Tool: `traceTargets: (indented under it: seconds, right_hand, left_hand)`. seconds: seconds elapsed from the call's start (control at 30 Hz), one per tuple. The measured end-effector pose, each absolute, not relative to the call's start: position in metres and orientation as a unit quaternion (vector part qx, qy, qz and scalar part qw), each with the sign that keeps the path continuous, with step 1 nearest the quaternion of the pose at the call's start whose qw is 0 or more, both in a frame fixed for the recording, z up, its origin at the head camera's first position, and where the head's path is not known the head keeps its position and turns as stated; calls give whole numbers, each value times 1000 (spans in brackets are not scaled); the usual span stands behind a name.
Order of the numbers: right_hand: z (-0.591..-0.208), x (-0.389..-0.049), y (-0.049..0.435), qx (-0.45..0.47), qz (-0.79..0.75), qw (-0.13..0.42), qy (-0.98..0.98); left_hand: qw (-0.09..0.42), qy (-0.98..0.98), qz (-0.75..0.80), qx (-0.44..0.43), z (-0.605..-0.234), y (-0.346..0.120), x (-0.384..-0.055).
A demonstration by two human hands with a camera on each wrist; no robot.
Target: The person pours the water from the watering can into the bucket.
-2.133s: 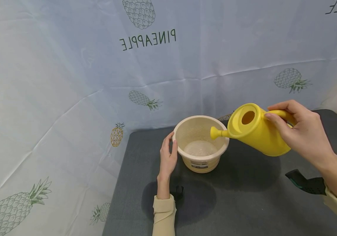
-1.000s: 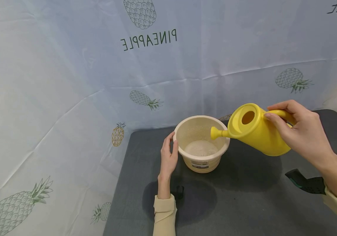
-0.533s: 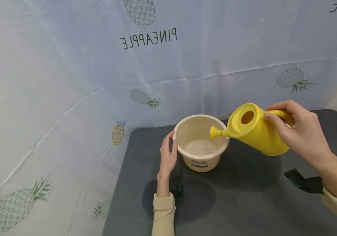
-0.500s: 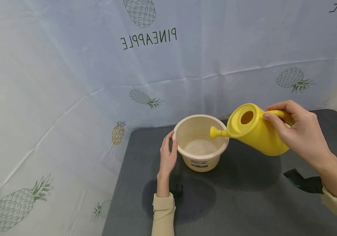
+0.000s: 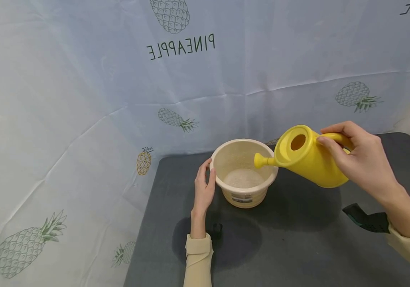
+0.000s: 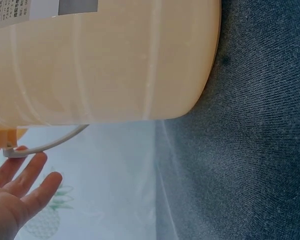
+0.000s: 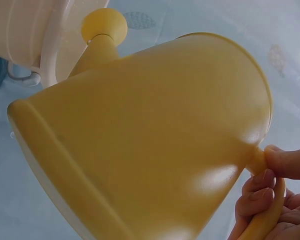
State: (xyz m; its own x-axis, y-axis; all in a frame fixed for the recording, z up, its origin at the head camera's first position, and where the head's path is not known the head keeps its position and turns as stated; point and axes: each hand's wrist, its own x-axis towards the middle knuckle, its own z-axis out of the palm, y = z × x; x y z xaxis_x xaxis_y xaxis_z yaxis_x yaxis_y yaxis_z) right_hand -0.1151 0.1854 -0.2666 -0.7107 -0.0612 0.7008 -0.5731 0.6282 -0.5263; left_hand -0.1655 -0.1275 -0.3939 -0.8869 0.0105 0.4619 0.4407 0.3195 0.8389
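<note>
A cream plastic bucket (image 5: pixel 241 189) with a label stands on the dark table. My left hand (image 5: pixel 204 189) rests its fingers against the bucket's left rim; in the left wrist view these fingers (image 6: pixel 40 192) are fairly straight, close to the thin grey bail. With fingers and thumb, my right hand (image 5: pixel 361 159) grips the handle of a yellow watering can (image 5: pixel 309 159), held up to the right of the bucket and tilted toward it. Over the bucket's opening is the can's round spout head (image 5: pixel 259 160). The right wrist view shows the fingers (image 7: pixel 257 202) curled round the handle (image 7: pixel 265 220).
Behind the dark table (image 5: pixel 298 255) hangs a pale curtain (image 5: pixel 83 79) printed with pineapples. Black straps (image 5: pixel 366 220) show by the wrists. A dark oval patch (image 5: pixel 233 247) lies on the cloth before the bucket.
The watering can and right hand have shifted slightly left. Inside the bucket, the bottom looks calmer than in the earlier frames, where it appeared rippled. The left hand has stayed at the rim.
</note>
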Motion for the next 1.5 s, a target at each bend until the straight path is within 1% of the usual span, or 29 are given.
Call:
traceTargets:
  seconds: [0.37, 0.57, 0.87, 1.5]
  right_hand:
    - [-266, -115, 184, 182, 385, 334, -841]
    - [-265, -115, 184, 194, 394, 330, -836]
    - [-263, -116, 182, 191, 385, 332, -839]
    - [-266, -114, 178, 194, 398, 316, -839]
  left_hand:
    - [189, -785, -569, -155, -393, -125, -169]
    - [194, -784, -569, -156, -391, -125, -170]
    - [181, -784, -575, -148, -390, -125, -170]
    - [178, -785, -576, -144, -390, -131, -165]
